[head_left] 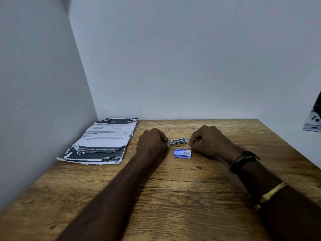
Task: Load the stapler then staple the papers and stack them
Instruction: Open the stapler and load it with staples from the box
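Mid-table, toward the back edge: left hand (152,142) is knuckles-up, fingers curled round the near end of the stapler (178,141), gripping it. The stapler's metal body sticks out to the right of that fist, blue tip pointing at the right hand (210,141); it lies low and roughly level with the table top, and I can't tell whether it is opened up. Right hand is loosely fisted, fingers curled under, thumb and forefinger tips brought together just beside the stapler's tip and the far right corner of the staple box (182,153). Too small to tell whether anything sits in that pinch. The staple box, blue and white, lies flat on the table (173,197) between the two hands, slightly nearer the camera than the stapler, apart from the left hand. Papers (104,141) sit in a rough stack at the table's back left corner against the wall, printed sheets with torn dark edges, well apart from both hands. Right forearm carries a black wristband (243,160) and a gold bangle (272,193) further up.
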The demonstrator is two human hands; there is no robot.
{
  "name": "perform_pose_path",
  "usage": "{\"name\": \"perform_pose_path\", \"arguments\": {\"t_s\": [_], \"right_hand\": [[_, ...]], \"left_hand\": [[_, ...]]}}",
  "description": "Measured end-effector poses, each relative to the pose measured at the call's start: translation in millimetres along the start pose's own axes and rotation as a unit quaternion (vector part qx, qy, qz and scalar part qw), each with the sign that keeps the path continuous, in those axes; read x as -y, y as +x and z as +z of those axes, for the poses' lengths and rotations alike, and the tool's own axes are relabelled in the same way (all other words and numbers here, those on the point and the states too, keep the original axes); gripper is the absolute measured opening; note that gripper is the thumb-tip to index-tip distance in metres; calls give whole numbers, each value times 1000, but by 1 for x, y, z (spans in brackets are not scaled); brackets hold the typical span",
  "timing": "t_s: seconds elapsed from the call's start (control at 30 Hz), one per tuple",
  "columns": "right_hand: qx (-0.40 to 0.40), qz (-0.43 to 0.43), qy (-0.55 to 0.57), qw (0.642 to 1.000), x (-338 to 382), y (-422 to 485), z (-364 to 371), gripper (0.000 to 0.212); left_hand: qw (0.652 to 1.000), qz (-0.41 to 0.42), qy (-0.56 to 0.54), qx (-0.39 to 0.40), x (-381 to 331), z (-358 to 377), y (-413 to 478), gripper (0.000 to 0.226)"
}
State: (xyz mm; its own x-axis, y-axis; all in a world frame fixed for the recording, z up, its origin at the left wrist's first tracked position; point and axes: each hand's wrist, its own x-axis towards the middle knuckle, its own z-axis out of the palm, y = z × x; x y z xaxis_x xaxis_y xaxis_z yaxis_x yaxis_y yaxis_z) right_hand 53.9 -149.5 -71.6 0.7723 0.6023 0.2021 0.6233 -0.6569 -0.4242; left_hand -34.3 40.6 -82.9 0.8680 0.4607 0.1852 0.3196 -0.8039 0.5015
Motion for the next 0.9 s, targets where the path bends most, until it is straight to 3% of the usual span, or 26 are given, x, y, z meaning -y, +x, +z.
{"name": "perform_pose_path", "arguments": {"t_s": [0.2,0.53,0.9], "right_hand": [[-6,-21,-8,1000,-6,3,6,8],[-131,-145,27,980,5,1,12,5],[-144,-143,11,979,8,1,6,8]], "left_hand": [[1000,20,-6,-15,2,3,0,26],[991,114,-9,-70,-10,3,-6,22],[986,143,-30,-83,-16,2,-9,22]]}}
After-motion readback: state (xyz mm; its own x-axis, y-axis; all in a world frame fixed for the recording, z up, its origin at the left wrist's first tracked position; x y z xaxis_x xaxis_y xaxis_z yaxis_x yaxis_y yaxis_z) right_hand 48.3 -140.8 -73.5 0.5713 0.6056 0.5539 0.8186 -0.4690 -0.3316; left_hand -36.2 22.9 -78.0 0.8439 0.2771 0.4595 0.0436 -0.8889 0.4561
